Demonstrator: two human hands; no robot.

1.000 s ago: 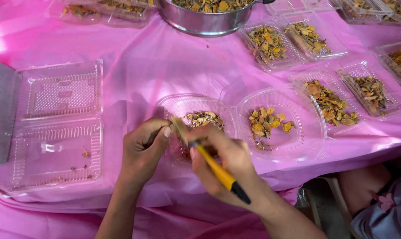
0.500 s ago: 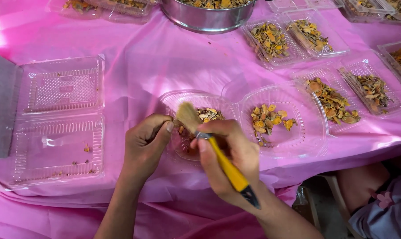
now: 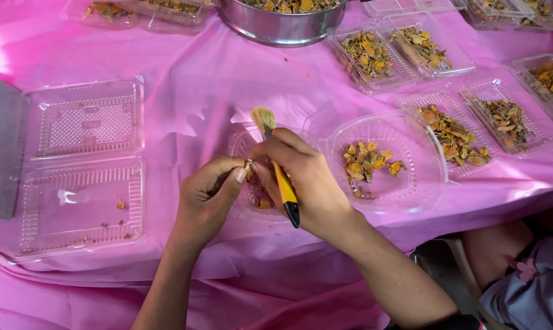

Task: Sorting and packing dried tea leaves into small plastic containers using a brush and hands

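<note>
My right hand (image 3: pixel 304 183) holds a small brush (image 3: pixel 275 162) with a yellow and black handle, its pale bristles pointing up and away from me. My left hand (image 3: pixel 206 198) pinches a small dried piece (image 3: pixel 248 165) between thumb and fingertips, right against my right fingers. Both hands hover over the left half of a clear round clamshell container (image 3: pixel 243 143). Its right half (image 3: pixel 405 186) holds a small heap of dried orange-yellow slices (image 3: pixel 368 162).
An open clear rectangular clamshell (image 3: pixel 84 165) with crumbs lies at left beside a grey board (image 3: pixel 1 153). A steel pot (image 3: pixel 282 24) of dried slices stands at the back. Several filled clear trays (image 3: pixel 454 131) lie at right on the pink cloth (image 3: pixel 191 79). Another person's clothing (image 3: pixel 527 287) shows at bottom right.
My right hand has turned the brush, swinging the bristles up off the piece and the handle down toward me. Both hands have come closer together.
</note>
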